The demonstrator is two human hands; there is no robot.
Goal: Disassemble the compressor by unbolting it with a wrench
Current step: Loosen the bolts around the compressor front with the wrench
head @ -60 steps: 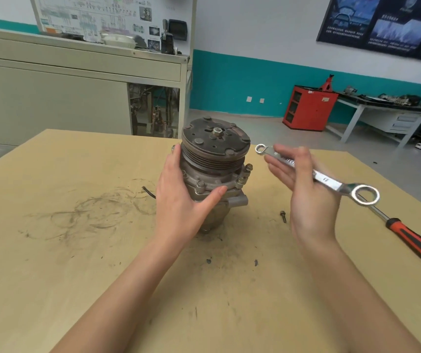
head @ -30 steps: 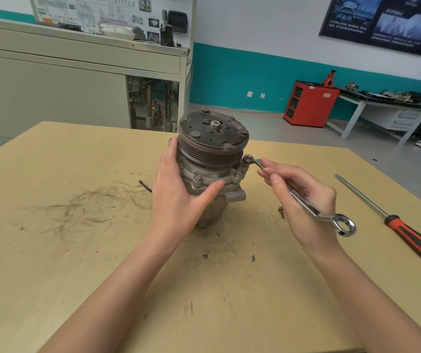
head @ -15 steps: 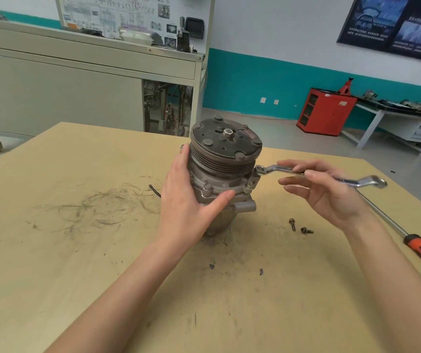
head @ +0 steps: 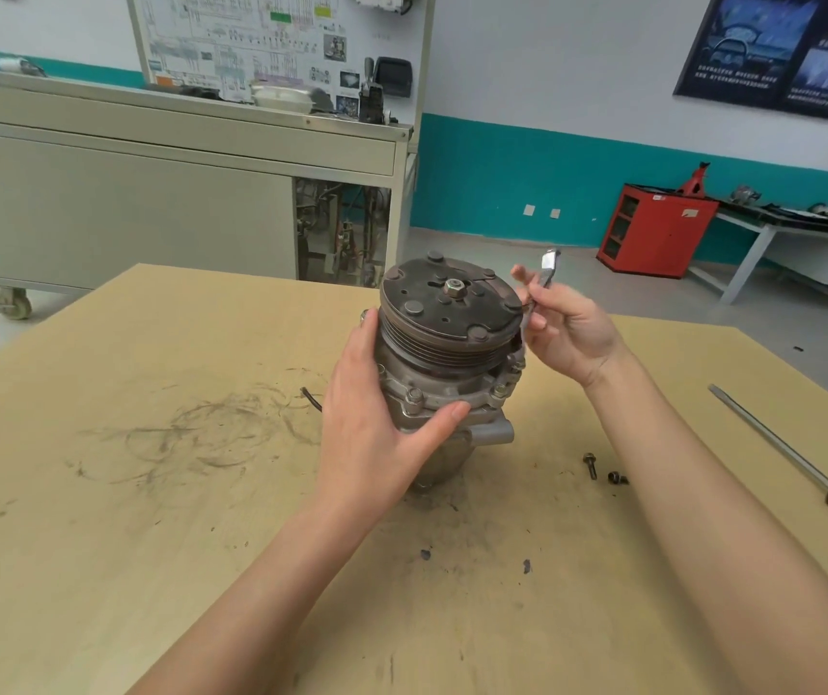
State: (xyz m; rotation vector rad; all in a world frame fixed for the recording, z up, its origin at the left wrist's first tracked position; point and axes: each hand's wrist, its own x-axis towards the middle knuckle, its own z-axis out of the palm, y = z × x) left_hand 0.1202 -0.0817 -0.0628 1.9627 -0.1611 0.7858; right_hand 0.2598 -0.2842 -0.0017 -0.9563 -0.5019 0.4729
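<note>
A grey metal compressor [head: 444, 353] with a rusty brown pulley face stands upright in the middle of the wooden table [head: 151, 494]. My left hand [head: 382, 423] wraps around its left side, thumb across the front flange between two bolts. My right hand [head: 565, 326] sits just right of the pulley and holds a steel wrench [head: 545, 275]. The wrench points away from me, its far end showing above my fingers. Its near end drops behind the pulley rim toward the right-hand flange bolts [head: 512, 376] and is hidden there.
Two loose bolts [head: 602, 469] lie on the table right of the compressor. A long screwdriver [head: 803, 469] with a red and black handle lies near the right edge. Dark grease smears mark the table's left half. A grey cabinet and a red cabinet stand beyond the table.
My right hand swung the wrench from pointing right to pointing away from me, behind the pulley. My left hand stayed on the compressor.
</note>
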